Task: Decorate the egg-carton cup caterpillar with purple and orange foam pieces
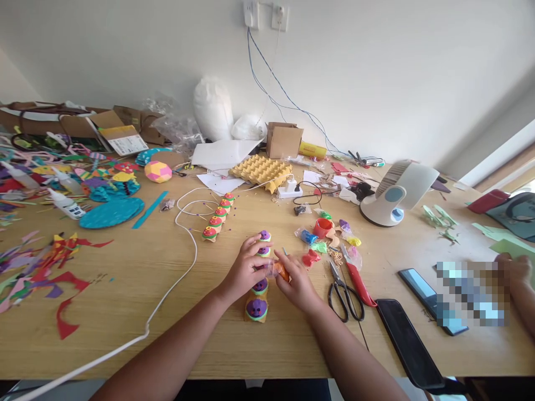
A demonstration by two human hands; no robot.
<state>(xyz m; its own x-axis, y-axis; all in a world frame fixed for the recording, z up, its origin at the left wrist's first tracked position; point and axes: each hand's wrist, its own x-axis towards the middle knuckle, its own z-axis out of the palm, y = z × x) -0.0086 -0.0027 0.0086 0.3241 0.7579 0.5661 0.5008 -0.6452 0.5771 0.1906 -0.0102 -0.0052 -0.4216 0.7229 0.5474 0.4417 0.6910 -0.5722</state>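
Left hand [244, 270] and right hand [297, 284] meet at the front middle of the wooden table [167, 340], both closed on one small orange packet [283, 271]. Right thumb and forefinger grip its orange body from either side; the left fingertips pinch the clear plastic end, the remaining fingers loosely spread. The packet thus lies directly between the two hands, to the right of the left one and at the fingertips of the right one. Close by, a strip of purple-domed cups [256, 309] runs away from the viewer, its middle partly hidden by the hands and the packet. To the right, near the table's front edge, rests a dark phone [409, 342]; slightly farther back lie black-handled scissors [343, 295], spread a little, and a red-handled tool [361, 285] just beside them. Beyond these, a blue packet [308, 236] and a red cup [323, 227] form part of a loose cluster. Farther off to the left stands a similar strip with red domes [216, 219]. At the back are a white fan [388, 195], a yellow egg tray [261, 170] and a cardboard box [284, 142].
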